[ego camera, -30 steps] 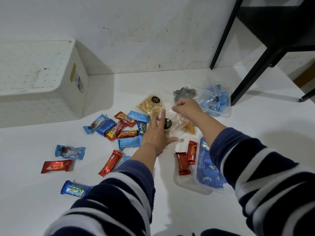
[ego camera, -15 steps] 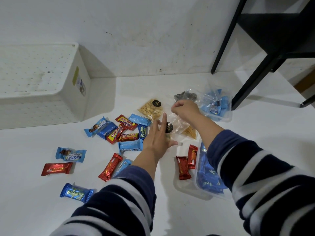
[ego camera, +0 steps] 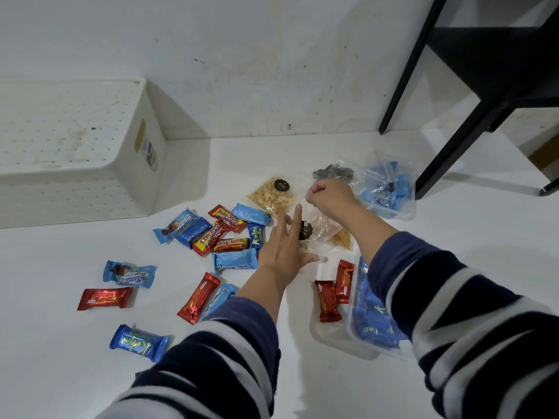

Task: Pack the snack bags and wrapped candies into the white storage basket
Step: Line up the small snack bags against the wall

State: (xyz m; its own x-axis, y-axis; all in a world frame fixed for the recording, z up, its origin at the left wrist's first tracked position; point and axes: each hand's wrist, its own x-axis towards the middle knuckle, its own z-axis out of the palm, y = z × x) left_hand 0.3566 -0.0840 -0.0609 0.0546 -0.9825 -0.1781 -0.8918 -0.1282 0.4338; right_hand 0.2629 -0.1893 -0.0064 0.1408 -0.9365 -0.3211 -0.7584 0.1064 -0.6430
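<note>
Looking down through the head camera, I saw my right hand (ego camera: 328, 196) clenched, its grip pinching the top edge of a clear snack bag (ego camera: 320, 226) with a dark round label, which lay just in front of it on the white surface. My left hand (ego camera: 282, 247) was released, fingers spread, resting flat on the near end of that same bag. A second bag of pale nuts (ego camera: 272, 195) lay just to the left, a bag of dark pieces (ego camera: 332, 172) sat behind the right hand, and an orange-filled bag (ego camera: 343, 238) peeked out under the right forearm. Loose wrapped candies (ego camera: 223, 232), red and blue, were scattered to the left and near my sleeves. Two clear tubs of blue candies stood on the right, one far (ego camera: 390, 192), one near (ego camera: 372, 322). The white storage basket (ego camera: 130, 182) stood at the far left against the wall, well apart from both hands; I could see nothing packed in it. Black furniture legs (ego camera: 447, 140) rose at the upper right.
</note>
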